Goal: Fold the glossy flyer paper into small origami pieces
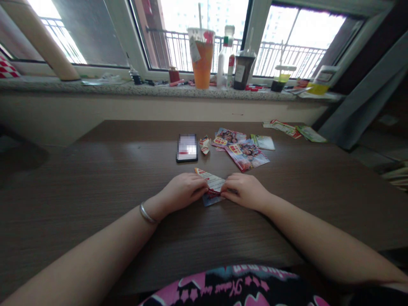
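Observation:
A printed paper leaflet (214,182) lies on the brown table between my hands, partly folded, with a red crease line running across it. My left hand (188,189), with a silver bangle at the wrist, pinches the leaflet's left side near the fold. From the other side, my right hand (244,190) has its fingers closed on the leaflet's right side. Fingers cover parts of both edges. Just beyond sit a phone (187,148) with a lit, blurred screen and a small crumpled or folded paper piece (205,145).
Colourful leaflets (247,154) overlap behind my right hand, and more slips (283,128) lie at the table's far right. Along the granite windowsill (159,88) stand an orange drink cup (202,59), a clear bottle (222,63), a dark cup (243,70) and small items.

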A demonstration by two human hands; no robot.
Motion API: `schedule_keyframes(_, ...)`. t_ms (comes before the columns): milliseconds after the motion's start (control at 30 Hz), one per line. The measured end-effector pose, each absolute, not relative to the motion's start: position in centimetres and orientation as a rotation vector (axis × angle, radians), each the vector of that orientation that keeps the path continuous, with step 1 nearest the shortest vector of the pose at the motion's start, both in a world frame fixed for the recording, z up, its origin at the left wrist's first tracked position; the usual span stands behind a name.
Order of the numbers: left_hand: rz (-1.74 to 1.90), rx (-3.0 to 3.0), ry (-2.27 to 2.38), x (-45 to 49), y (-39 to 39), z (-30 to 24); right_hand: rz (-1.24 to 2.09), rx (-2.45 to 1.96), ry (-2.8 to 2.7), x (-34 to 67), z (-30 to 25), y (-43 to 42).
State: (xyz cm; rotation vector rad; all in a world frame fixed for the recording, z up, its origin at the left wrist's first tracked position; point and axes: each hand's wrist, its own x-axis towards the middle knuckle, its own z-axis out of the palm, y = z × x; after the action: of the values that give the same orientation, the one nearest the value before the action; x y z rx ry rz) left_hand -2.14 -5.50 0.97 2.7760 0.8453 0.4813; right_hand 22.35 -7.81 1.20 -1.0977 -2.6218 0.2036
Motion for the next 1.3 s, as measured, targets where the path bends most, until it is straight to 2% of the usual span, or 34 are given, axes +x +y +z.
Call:
schedule_keyframes(233, 0.577, 2.825, 0.934, -2.3, -5.7, 0.2, 0.225, -1.165, -2.516, 22.2, 0.9, -7.6)
schedule_keyframes(533, 0.745, 2.785, 1.074, -2.6, -5.7, -0.9, 0.444, -1.268, -2.239, 22.5, 0.5, -6.9)
schedule_keyframes(767, 0.771, 2.798, 1.089, -3.1, -5.5, -1.7, 0.368, -1.45, -2.061, 22.7, 0.6, -6.8)
schedule_keyframes(933, 0.687, 2.792, 1.106, -3.2, -5.7, -1.3, 0.266, -1.566, -1.985, 23.3, 0.6, -6.3)
schedule_keyframes(1300, 0.37, 3.018, 0.766, -3.1, -6.1, -0.7, 0.322, -1.714, -1.91, 24.4, -0.7, -4.8)
